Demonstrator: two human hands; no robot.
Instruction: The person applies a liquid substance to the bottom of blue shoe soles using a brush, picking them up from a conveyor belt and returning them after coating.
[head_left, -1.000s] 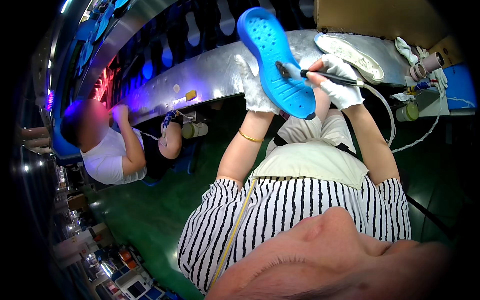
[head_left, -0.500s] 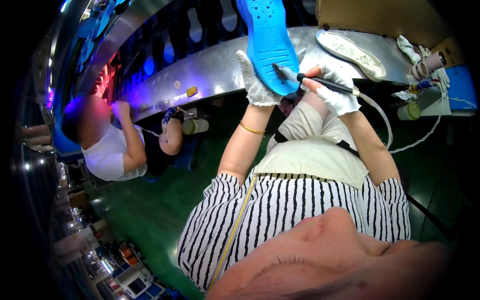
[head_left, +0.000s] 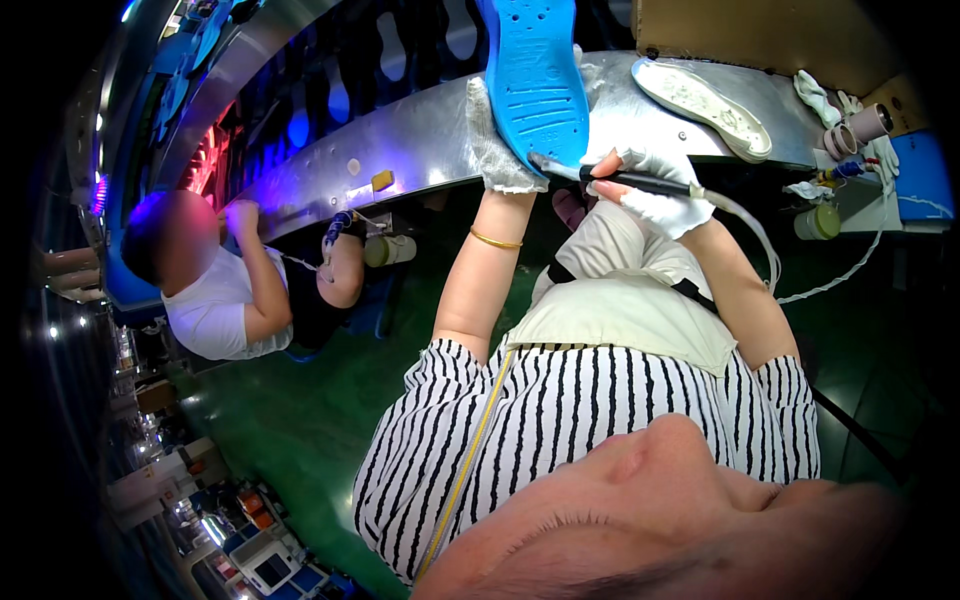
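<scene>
One white-gloved left hand point(head_left: 496, 150) clamps a blue moulded shoe sole point(head_left: 538, 85), presumably to steady it against the black-handled brush point(head_left: 637, 181) pinched in the white-gloved right hand point(head_left: 662, 157)

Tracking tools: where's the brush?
The brush is in the right hand, right of centre in the head view, bristles at the blue sole's lower end.

The left forearm point(head_left: 482, 275) extends nearly straight upward to the cupped, gloved left hand point(head_left: 490, 145), thumb outermost; the right forearm point(head_left: 737, 285) slants inward to the gloved right hand point(head_left: 648, 187), bare fingertips point(head_left: 607, 163) in a pinch.
</scene>
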